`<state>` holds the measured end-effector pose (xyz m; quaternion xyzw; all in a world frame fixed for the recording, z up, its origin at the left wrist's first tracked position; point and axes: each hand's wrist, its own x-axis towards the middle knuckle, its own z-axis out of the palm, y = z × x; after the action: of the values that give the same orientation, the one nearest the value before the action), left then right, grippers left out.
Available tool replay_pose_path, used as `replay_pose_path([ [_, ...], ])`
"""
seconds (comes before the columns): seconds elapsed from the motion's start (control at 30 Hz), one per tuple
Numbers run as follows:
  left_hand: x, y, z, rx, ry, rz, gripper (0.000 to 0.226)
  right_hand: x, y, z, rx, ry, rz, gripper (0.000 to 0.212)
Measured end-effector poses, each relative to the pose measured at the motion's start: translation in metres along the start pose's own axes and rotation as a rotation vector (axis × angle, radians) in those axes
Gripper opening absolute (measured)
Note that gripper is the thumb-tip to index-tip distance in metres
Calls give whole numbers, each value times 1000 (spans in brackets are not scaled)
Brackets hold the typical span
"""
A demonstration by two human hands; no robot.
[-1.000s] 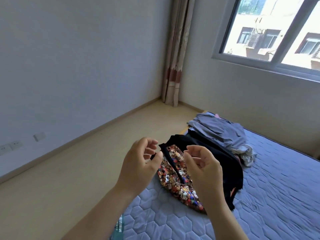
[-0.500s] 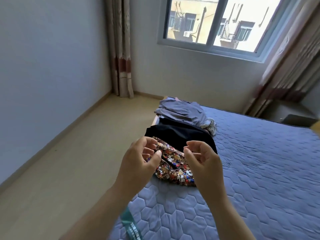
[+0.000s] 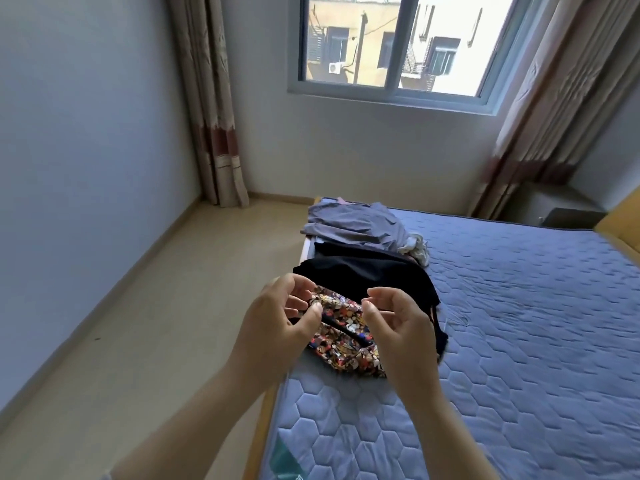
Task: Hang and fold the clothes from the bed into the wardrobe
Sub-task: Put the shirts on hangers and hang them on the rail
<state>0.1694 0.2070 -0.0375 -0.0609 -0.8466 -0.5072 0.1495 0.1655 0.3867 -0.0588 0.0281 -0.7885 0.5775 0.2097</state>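
Since the earlier frame the view has swung rightward, bringing the window [image 3: 398, 46] to the centre. Both hands have kept their raised pose.

Left hand [image 3: 277, 320] and right hand [image 3: 398, 330]: grip released on each, fingers loosely curled, thumbs close to fingertips, grasping nothing that shows.

Beyond and below the gap between them lies the multicoloured patterned fabric garment [image 3: 346, 344], on the blue quilted bed mattress [image 3: 519, 323] near its left edge. Its long axis runs from far-left to near-right. The left hand overlaps its far end and the right hand its near end, so neither is markedly nearer.

Judgement: a two-handed pick-up, forward and down, is the step in hand.

Touching it behind is the black cloth garment [image 3: 367, 275]. Farther off is the grey-blue folded garment [image 3: 356, 226], with a small white crumpled cloth [image 3: 419, 247] beside it. No wardrobe is in view.
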Motion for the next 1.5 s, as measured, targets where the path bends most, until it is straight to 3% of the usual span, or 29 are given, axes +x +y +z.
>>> replay_pose_path([
  [0.73,105,-143,-191,-133,-330,136,16,-17,-69,233,-137,311,114,13],
  [1.07,172,-164,-173,-158,-427,216,17,34,-49,254,-174,435,156,12],
  [1.5,315,-182,-83,-112,-538,295,17,160,22,239,-198,557,198,12],
])
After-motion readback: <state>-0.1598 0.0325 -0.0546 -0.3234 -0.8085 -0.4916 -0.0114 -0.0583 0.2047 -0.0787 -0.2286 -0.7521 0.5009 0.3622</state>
